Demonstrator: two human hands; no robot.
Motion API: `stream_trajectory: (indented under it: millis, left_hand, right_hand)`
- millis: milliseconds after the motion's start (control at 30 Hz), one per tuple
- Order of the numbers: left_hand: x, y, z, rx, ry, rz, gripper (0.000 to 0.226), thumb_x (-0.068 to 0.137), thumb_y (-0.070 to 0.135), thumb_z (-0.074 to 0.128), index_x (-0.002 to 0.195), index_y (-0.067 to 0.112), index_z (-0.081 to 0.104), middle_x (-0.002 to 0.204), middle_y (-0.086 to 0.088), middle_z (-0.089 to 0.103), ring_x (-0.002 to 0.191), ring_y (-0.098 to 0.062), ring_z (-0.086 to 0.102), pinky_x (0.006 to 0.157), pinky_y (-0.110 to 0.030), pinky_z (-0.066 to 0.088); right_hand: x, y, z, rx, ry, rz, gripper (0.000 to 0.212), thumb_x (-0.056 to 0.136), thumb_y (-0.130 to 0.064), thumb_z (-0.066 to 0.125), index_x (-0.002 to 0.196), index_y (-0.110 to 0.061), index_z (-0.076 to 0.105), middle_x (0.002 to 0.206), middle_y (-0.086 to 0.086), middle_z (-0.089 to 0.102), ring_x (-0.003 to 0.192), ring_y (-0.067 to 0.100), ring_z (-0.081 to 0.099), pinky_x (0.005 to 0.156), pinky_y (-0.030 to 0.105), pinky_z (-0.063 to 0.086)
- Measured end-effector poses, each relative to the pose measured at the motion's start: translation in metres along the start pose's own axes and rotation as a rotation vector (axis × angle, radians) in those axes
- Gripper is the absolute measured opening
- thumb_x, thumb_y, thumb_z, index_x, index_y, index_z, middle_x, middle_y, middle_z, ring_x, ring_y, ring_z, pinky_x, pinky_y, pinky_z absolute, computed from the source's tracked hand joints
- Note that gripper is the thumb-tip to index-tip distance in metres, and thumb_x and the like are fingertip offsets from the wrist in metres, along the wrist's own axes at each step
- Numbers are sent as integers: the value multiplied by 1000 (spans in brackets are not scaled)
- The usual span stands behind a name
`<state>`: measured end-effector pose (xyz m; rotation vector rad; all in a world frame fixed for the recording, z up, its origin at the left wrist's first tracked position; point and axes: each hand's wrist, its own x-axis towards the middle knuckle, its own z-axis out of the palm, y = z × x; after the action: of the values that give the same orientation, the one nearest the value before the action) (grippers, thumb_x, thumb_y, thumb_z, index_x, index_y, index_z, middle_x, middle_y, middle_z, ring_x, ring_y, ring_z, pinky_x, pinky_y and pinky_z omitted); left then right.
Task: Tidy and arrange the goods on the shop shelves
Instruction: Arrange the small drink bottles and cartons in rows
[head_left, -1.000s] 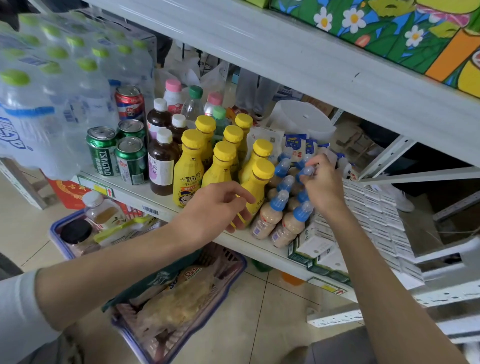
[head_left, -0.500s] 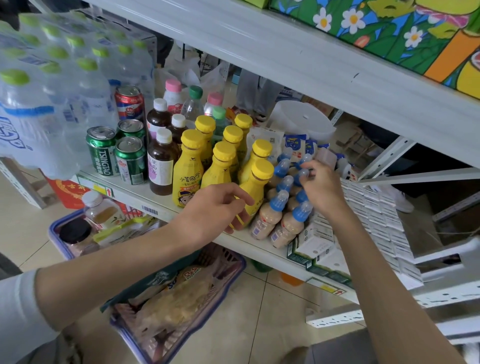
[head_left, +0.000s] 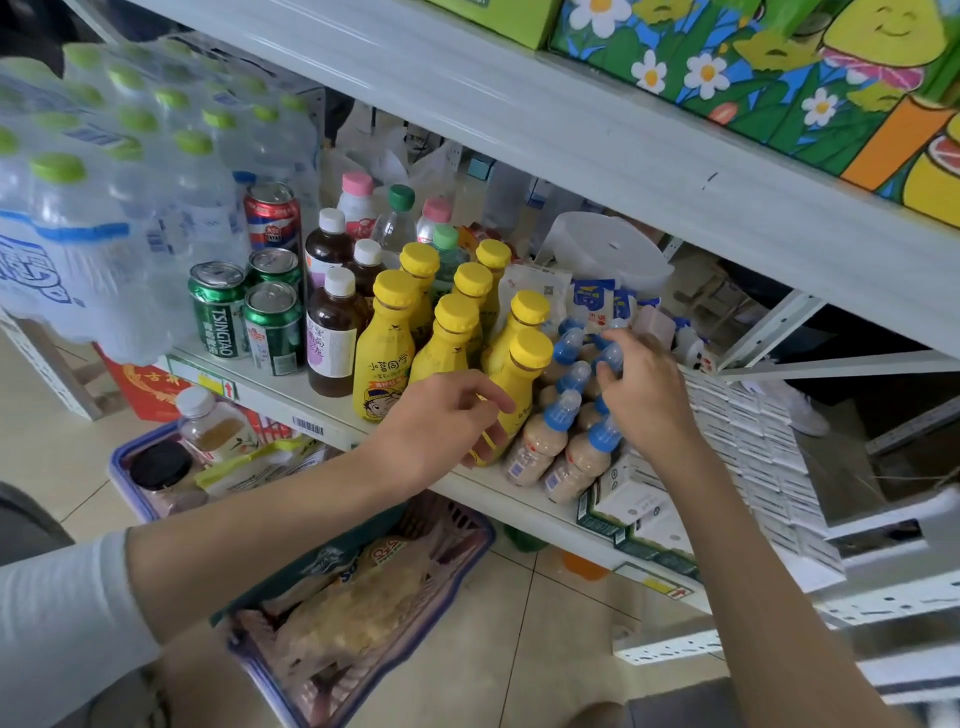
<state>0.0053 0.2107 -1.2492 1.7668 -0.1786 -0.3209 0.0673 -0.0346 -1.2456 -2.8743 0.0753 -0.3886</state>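
Observation:
Several yellow bottles (head_left: 387, 353) with yellow caps stand in rows on the white shelf (head_left: 270, 384). My left hand (head_left: 441, 421) curls its fingers round the lower part of the front right yellow bottle (head_left: 522, 371). To their right, small beige bottles with blue caps (head_left: 543, 436) lean in a cluster. My right hand (head_left: 644, 389) reaches over this cluster from the right, and its fingertips pinch the blue cap of one small bottle (head_left: 612, 358) in the back row.
Green cans (head_left: 218, 312), a red can (head_left: 272, 215) and dark bottles (head_left: 335, 332) stand left of the yellow ones. A wrapped water pack (head_left: 104, 208) fills the far left. White cartons (head_left: 743, 436) lie right. A basket of goods (head_left: 358, 597) sits on the floor below.
My right hand's fingers have shifted slightly among the blue caps. My left hand has stayed at the front yellow bottle.

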Motion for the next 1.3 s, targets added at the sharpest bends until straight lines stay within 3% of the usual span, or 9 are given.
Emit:
stream_trajectory:
  millis: [300, 467, 667, 867, 1000, 1100, 1300]
  left_hand:
    - [0, -1, -1, -16, -7, -1, 20, 103, 12, 51, 105, 15, 71, 86, -7, 76, 72, -21, 69, 64, -30, 56]
    - [1, 2, -3, -18, 0, -11, 21, 103, 12, 50, 105, 15, 70, 88, -9, 76, 76, -27, 71, 63, -30, 57]
    - [10, 5, -1, 14, 17, -3, 20, 101, 14, 51, 102, 16, 70, 85, -8, 75, 72, -23, 68, 69, -46, 58]
    - [17, 6, 14, 74, -70, 31, 19, 98, 19, 54, 95, 20, 72, 75, 1, 73, 67, -18, 66, 65, -38, 58]
    - [19, 6, 19, 69, -127, 10, 22, 100, 16, 51, 95, 19, 73, 77, 0, 74, 66, -14, 66, 56, -29, 55]
    - [20, 7, 19, 63, -116, -12, 24, 101, 17, 51, 96, 17, 74, 81, -3, 76, 65, -13, 68, 52, -22, 51]
    - [18, 4, 20, 123, -168, -40, 23, 102, 18, 52, 95, 16, 74, 83, -6, 76, 66, -14, 68, 56, -22, 50]
  right_hand:
    - [-7, 0, 2, -41, -30, -8, 44, 97, -15, 58, 141, -13, 55, 133, 19, 58, 118, 42, 57, 96, 49, 48]
    - [-17, -2, -2, 18, -27, -18, 46, 95, -14, 62, 140, -14, 55, 137, 15, 60, 119, 40, 58, 95, 47, 49]
    - [-45, -9, -32, 118, 54, -17, 45, 98, -13, 61, 142, -18, 56, 140, 10, 60, 126, 32, 54, 99, 39, 42]
    - [-79, -6, -42, 107, 194, -61, 35, 96, -6, 62, 130, -10, 63, 126, 14, 66, 115, 32, 59, 89, 27, 38]
    - [-73, -4, -40, 15, 156, -78, 35, 92, -5, 63, 127, -11, 62, 121, 16, 67, 109, 37, 60, 88, 46, 50]
    - [-62, -6, -45, 5, 155, -65, 34, 92, -5, 63, 125, -9, 62, 120, 18, 66, 109, 39, 59, 86, 50, 51]
    - [-60, -3, -51, -26, 114, -51, 29, 94, -10, 61, 123, -12, 62, 119, 18, 64, 108, 40, 60, 88, 53, 51]
